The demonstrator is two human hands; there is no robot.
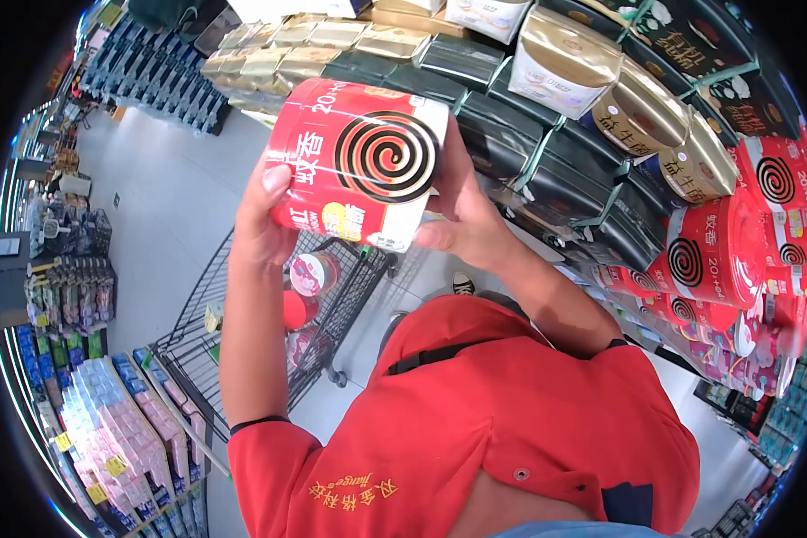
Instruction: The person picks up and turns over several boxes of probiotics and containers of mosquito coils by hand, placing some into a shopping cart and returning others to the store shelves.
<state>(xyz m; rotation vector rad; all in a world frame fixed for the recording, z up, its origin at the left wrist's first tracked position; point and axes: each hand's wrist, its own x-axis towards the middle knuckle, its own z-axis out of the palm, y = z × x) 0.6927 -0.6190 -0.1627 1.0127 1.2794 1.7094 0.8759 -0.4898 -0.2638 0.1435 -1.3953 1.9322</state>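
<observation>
Both my hands hold up a red and white tub of mosquito coils (368, 166), printed with a large black spiral and Chinese characters. My left hand (267, 211) grips its left side, thumb pressed on the printed wall. On the right side, my right hand (464, 202) is wrapped round the tub, and its fingers are partly hidden behind it. Below the tub stands a dark wire shopping cart (208, 314). In the cart lie a round pink-topped container (314, 272), a red container (299, 309) and other items that I cannot make out.
Shelves to the right carry more red mosquito coil tubs (713, 251). Gold and dark green packs (565, 63) are stacked across the top. At the lower left, a display holds pink and pale blue packs (121, 421). Grey floor (157, 179) shows left of the cart.
</observation>
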